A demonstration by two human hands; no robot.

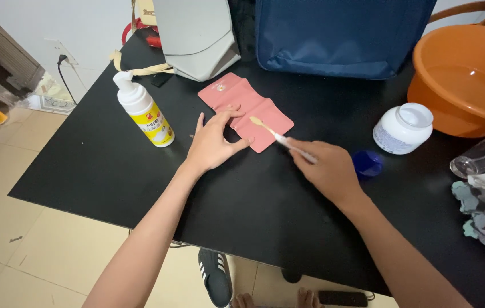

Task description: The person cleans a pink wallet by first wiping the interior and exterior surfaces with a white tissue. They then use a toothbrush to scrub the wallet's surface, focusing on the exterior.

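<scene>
Right hand (pixel 329 170) closed on toothbrush (pixel 281 138), bristles over the pink wallet (pixel 246 109). Left hand (pixel 212 144) open, fingers pinning the wallet's near edge to black worktop (pixel 94 159). Wallet judged light, soft, prone to sliding; best held flat at the edges.

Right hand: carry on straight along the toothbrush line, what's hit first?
Probably the pink wallet: the right hand aims its toothbrush up-left, head over the wallet already. Beyond lies the grey bag; brush height is unclear.
</scene>
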